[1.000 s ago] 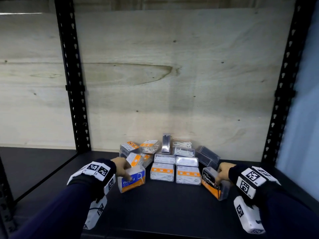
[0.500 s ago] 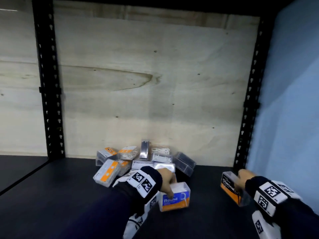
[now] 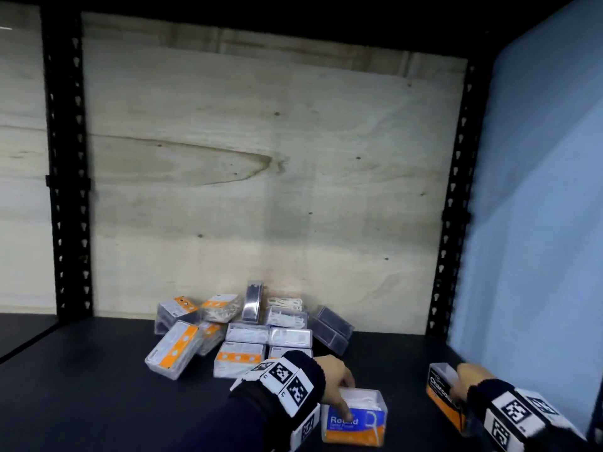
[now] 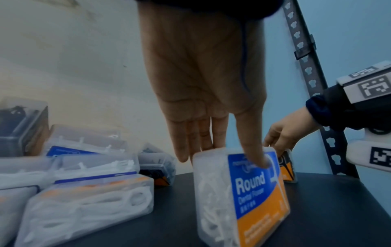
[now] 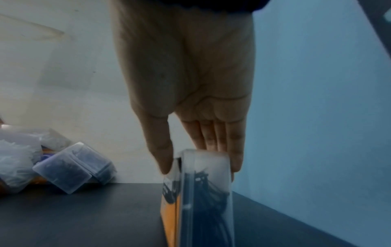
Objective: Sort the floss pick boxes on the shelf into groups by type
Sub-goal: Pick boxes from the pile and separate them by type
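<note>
My left hand [image 3: 342,391] pinches a clear box with a blue-and-orange "Round" label [image 3: 354,417] standing on the black shelf; in the left wrist view the thumb presses its label [image 4: 249,200] and the fingers sit behind it. My right hand [image 3: 465,383] grips an orange-and-black "Charcoal" box [image 3: 442,391] upright near the right side; in the right wrist view thumb and fingers clamp the two faces of the Charcoal box [image 5: 203,200]. A pile of several floss pick boxes [image 3: 248,331] lies against the back wall.
The black shelf board [image 3: 98,386] extends left of the pile. A pale blue side wall [image 3: 538,223] stands close to my right hand, beside a black perforated upright [image 3: 453,223]. Plywood [image 3: 261,158] closes the back.
My left hand has carried the Round box rightward, past the front of the pile. My right hand has moved the Charcoal box right, toward the blue wall. The head view has swung right.
</note>
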A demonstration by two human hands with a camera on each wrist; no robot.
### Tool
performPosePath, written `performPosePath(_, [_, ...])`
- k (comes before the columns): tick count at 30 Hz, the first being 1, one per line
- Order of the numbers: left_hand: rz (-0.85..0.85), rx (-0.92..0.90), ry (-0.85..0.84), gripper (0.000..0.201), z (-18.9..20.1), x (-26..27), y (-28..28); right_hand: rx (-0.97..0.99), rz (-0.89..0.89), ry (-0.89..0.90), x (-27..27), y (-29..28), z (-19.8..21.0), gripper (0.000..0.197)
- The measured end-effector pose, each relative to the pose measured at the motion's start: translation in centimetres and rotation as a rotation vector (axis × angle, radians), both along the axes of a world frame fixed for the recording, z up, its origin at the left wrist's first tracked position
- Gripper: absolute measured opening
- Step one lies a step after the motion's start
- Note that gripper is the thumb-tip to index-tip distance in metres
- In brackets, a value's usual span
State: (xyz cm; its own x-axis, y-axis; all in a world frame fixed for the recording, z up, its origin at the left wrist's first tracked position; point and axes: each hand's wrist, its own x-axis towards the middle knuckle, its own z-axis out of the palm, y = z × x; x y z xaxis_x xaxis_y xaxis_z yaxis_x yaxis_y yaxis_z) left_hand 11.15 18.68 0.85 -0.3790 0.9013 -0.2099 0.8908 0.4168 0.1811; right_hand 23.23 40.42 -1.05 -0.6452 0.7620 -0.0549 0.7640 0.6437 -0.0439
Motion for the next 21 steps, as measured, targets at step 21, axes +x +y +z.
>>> performPosePath(21, [0.930, -0.055, 0.290, 0.098, -1.8, -15.9, -13.8, 0.140, 0.480, -0.220, -18.6, -2.8, 3.5, 0.071])
